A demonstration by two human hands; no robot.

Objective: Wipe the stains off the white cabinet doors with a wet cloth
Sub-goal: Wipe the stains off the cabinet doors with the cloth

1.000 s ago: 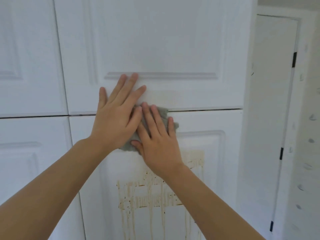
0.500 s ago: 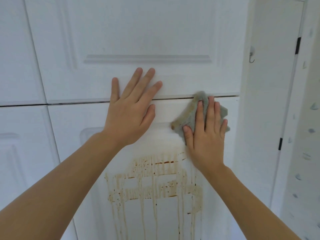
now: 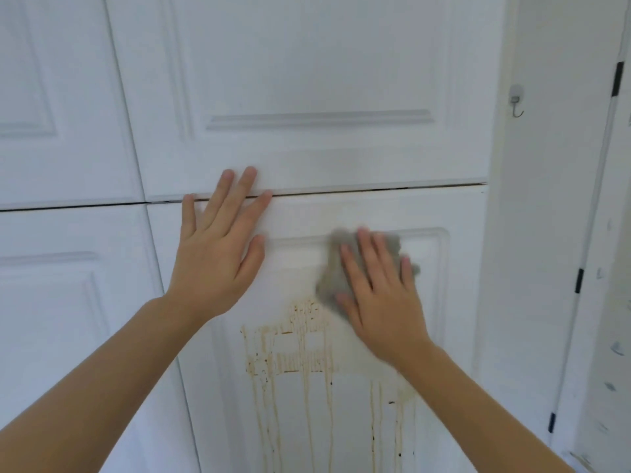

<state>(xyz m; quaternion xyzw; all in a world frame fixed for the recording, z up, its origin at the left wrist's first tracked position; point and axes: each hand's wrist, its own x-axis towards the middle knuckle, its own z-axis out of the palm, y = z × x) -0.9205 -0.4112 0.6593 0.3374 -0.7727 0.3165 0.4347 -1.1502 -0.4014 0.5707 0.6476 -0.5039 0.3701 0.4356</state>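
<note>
The right hand [image 3: 382, 302] lies flat, fingers a little apart, and presses the crumpled grey wet cloth [image 3: 333, 268] on the lower white panelled cabinet door [image 3: 444, 336], near the upper rim of its raised panel. The left hand [image 3: 215, 257], at nine o'clock from the cloth, rests open on the same door with fingers spread, holding nothing. The top band looks almost clean to me, but the brown dripping stains [image 3: 293, 356], at six o'clock from the cloth, are not yet wiped; most work remains. No container is visible; all the cabinet doors are closed.
</note>
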